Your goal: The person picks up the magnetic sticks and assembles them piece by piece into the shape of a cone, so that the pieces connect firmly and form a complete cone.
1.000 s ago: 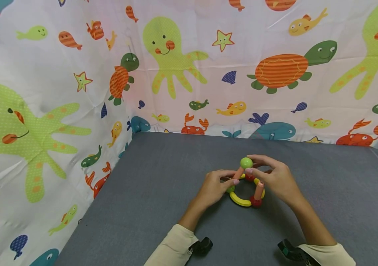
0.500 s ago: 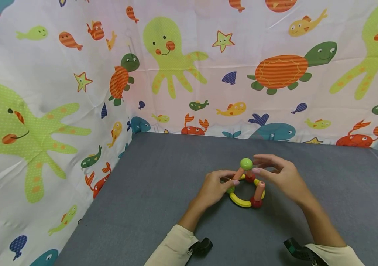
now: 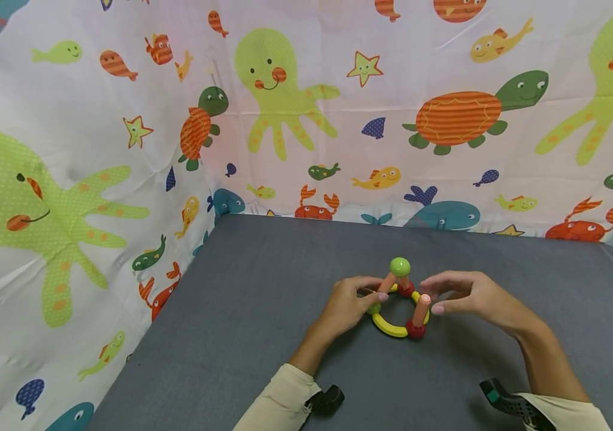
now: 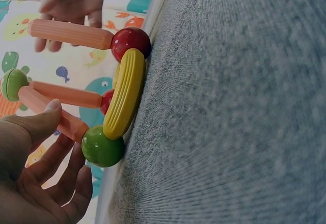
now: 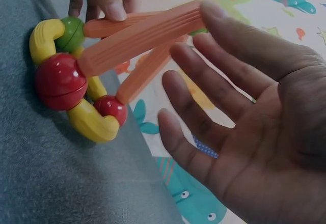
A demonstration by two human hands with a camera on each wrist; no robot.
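A toy frame stands on the grey table. Its base is a ring of curved yellow pieces (image 3: 389, 326) joined by two red balls (image 3: 416, 329) and a green ball (image 4: 103, 146). Orange sticks rise from these balls. Two of them lean together under another green ball (image 3: 400, 267) at the top. My left hand (image 3: 351, 301) pinches the left orange stick (image 4: 43, 107) between thumb and fingers. Beside the front right orange stick (image 3: 421, 310), whose upper end is bare, my right hand (image 3: 473, 294) has its fingers spread and loosely bent, thumb near that end.
The grey cloth-covered table (image 3: 263, 263) extends all around the toy. A white curtain (image 3: 306, 72) printed with sea animals hangs along the back and left edges. Each wrist bears a black camera strap (image 3: 511, 401) by its cream sleeve.
My right hand has left the top green ball and moved right and down to beside the front right stick. My left hand keeps its pinch in place.
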